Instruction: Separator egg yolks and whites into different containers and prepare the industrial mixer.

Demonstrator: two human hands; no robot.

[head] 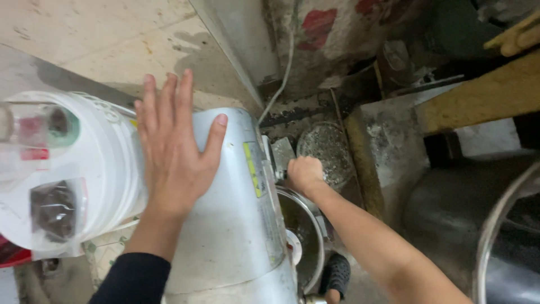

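Observation:
My left hand [175, 147] lies flat with fingers spread on the rounded top of a grey metal machine housing [230, 225]. My right hand [304, 174] is closed in a fist around a small part at the machine's right side, by a yellow label [252, 168]; the part itself is hidden by the fingers. Just below that hand sits a round metal bowl [315, 236], its rim showing beside the housing. A white plastic bucket [107, 169] stands against the machine's left side, holding small clear bags of dark contents [53, 209].
A dirty round metal dish [326, 147] and a grimy grey block [382, 152] lie beyond my right hand. A white cable [287, 67] runs up the stained wall. A large metal basin rim [495, 225] curves at right. Another person's yellow-gloved hand [517, 36] shows top right.

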